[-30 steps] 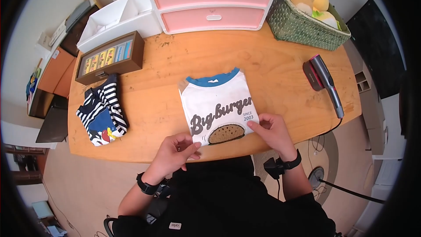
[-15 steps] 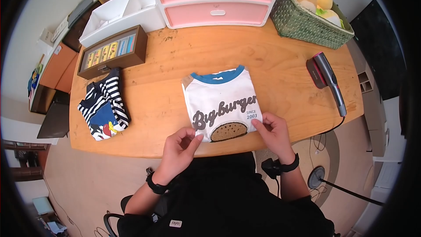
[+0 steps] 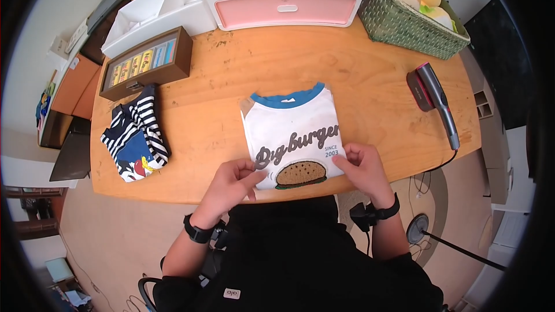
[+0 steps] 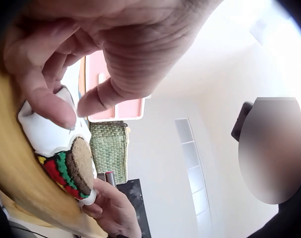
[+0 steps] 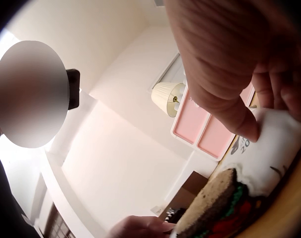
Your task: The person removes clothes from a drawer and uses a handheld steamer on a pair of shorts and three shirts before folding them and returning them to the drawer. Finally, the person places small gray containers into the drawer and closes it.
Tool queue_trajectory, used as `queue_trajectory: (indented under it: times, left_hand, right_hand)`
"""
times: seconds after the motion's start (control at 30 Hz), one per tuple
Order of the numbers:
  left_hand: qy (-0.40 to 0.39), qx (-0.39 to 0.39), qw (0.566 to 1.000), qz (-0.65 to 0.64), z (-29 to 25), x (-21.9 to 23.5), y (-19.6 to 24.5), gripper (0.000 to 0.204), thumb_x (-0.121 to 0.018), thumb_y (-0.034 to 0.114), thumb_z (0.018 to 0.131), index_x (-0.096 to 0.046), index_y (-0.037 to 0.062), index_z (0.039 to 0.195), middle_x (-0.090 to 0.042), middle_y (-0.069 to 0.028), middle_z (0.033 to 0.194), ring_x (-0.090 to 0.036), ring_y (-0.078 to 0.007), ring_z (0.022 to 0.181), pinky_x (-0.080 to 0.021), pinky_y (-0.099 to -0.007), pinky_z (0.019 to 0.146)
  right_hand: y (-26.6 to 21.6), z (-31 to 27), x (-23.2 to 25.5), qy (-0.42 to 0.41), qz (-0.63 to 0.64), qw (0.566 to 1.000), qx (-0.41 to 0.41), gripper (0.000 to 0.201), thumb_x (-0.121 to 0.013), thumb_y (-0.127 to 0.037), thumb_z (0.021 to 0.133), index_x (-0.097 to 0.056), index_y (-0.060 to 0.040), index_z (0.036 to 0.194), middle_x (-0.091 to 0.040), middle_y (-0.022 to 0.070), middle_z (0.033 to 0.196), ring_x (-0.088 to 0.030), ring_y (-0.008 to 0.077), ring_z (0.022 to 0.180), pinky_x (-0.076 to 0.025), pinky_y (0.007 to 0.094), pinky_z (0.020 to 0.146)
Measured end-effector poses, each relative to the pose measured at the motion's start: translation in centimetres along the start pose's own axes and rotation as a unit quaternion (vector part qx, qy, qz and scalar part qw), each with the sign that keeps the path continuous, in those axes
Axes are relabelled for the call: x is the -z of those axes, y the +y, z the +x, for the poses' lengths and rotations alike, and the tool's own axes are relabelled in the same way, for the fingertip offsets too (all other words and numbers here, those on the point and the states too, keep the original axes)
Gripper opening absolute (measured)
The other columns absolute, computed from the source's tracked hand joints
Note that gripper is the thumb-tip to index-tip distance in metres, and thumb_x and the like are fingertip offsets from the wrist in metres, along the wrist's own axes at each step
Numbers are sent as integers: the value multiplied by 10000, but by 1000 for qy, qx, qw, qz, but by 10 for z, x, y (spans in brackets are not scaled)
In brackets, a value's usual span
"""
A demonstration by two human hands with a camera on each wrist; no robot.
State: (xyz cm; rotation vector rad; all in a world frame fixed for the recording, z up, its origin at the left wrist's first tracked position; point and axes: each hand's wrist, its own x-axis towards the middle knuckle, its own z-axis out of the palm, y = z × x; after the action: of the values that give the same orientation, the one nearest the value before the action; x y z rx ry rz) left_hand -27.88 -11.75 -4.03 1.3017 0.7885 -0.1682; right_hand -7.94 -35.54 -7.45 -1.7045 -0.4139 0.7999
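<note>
A folded white T-shirt [image 3: 292, 121] with a blue collar lies near the table's front edge, its "Big burger" lettering and fuzzy burger patch [image 3: 301, 173] facing up. My left hand [image 3: 228, 185] is at its lower left side, thumb and fingers curved about the edge. In the left wrist view, white cloth shows between that thumb and index finger. With its thumb on top near "2003" and its fingers curled at the edge, my right hand [image 3: 367, 170] pinches the lower right side. In the right wrist view, the thumb presses on the cloth.
A folded striped shirt [image 3: 136, 138] lies at the left, below a brown lidded box [image 3: 182, 58]. Behind stand a white divided organizer [image 3: 199, 14], a pink drawer unit [image 3: 286, 20] and a green basket [image 3: 413, 32] of plush toys. A corded brush-like appliance [image 3: 436, 95] lies at the right.
My left hand has shifted slightly up along the shirt's left edge. More of the burger patch shows at the bottom, with its green strip now visible. The right hand stays at its edge.
</note>
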Motion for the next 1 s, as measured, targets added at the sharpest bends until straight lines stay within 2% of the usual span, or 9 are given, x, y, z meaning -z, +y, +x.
queue_trajectory:
  times: [0.2,0.3,0.43,0.5,0.53,0.63,0.83,0.93,1.0]
  left_hand:
    - [6,-41,997,58,17,5,-15,242,-724,174,1017,-694,-54,943,-679,-34,724,-599,-82,522,-479,-240,502]
    - [25,-47,996,65,17,6,-17,249,-716,195,1023,-702,-52,991,-698,-49,795,-619,-91,535,-478,-234,496]
    - [38,-37,998,-37,24,23,27,307,-722,235,1018,-661,-41,1140,-730,-80,923,-669,-111,567,-427,-207,453]
    - [24,12,998,-57,37,36,40,369,-722,263,1016,-627,-24,1228,-745,-75,958,-689,-115,573,-373,-184,414]
    - [43,-14,998,-47,44,37,41,414,-749,258,998,-610,-27,1263,-750,-97,975,-686,-102,571,-350,-171,394]
    - [87,-44,994,53,56,29,54,449,-788,264,971,-612,-34,1258,-756,-93,954,-676,-91,561,-361,-172,402]
    - [11,-69,996,49,84,34,57,328,-841,246,929,-701,-13,1074,-714,-10,770,-646,-59,544,-361,-175,416]
    - [41,-85,994,59,82,24,71,246,-851,222,920,-728,19,983,-710,-5,748,-637,-63,544,-378,-190,446]
    - [50,-159,981,99,100,29,58,223,-844,210,924,-731,20,952,-717,-10,751,-631,-65,551,-408,-205,477]
  right_hand:
    - [-9,19,12,-23,-38,998,-45,205,-762,-156,981,-719,36,924,-728,27,719,-595,21,654,-436,218,580]
    - [-13,23,13,-19,-71,997,-33,260,-783,-209,970,-734,45,946,-713,26,691,-585,26,609,-434,222,549]
    - [-42,45,8,18,-108,994,-19,248,-770,-225,990,-734,20,991,-728,17,760,-541,20,535,-377,203,450]
    - [-46,66,10,-11,-81,996,-19,251,-771,-222,984,-738,25,1007,-721,16,747,-554,31,531,-402,213,461]
    - [-44,77,10,-23,-64,998,-13,253,-775,-219,976,-738,31,993,-712,14,725,-565,44,528,-412,225,461]
    - [-41,97,10,-39,-31,999,-4,229,-771,-192,973,-731,33,990,-715,8,748,-592,50,561,-438,234,480]
    - [-30,111,9,-57,-36,994,83,161,-754,-126,977,-727,26,1020,-744,7,851,-643,35,705,-494,222,580]
    - [-30,117,6,-54,16,991,118,143,-751,-111,978,-729,27,1012,-749,9,870,-652,34,741,-508,222,613]
    - [-27,121,4,-50,38,990,126,148,-744,-119,986,-731,27,1004,-749,12,866,-653,36,732,-509,224,605]
